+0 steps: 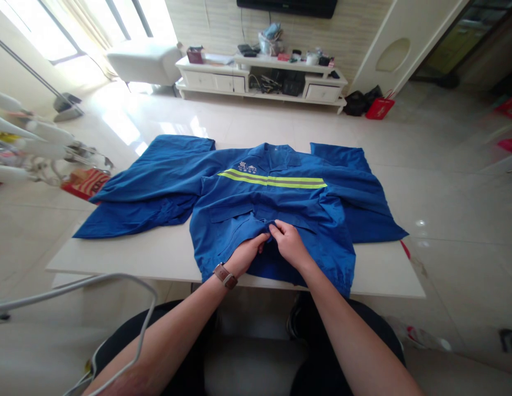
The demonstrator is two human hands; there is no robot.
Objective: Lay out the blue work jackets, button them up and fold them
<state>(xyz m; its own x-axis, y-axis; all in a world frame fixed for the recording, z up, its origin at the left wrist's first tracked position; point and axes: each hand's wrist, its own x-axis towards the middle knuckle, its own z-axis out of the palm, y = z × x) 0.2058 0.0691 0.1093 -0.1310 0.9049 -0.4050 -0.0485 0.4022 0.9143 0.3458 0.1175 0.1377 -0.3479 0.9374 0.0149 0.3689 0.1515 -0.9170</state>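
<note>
A blue work jacket (276, 198) lies front side up across a white table (384, 275), with its collar at the far side and both sleeves spread out. A yellow-green and grey reflective stripe (276, 180) crosses its chest, with a pale logo above it on the left. My left hand (251, 250), below a brown watch strap, pinches the jacket's front edge near the lower middle. Touching it from the right, my right hand (289, 242) grips the same lifted cloth between thumb and fingers. Whatever fastening lies between the fingertips is too small to make out.
A white cable (151, 308) loops over the near left side. Beyond the table stand a white TV cabinet (214, 82) with clutter on it and a pale padded bench (144, 60). A red bag (380, 108) sits on the floor, and white cone-shaped items (49, 132) crowd the left.
</note>
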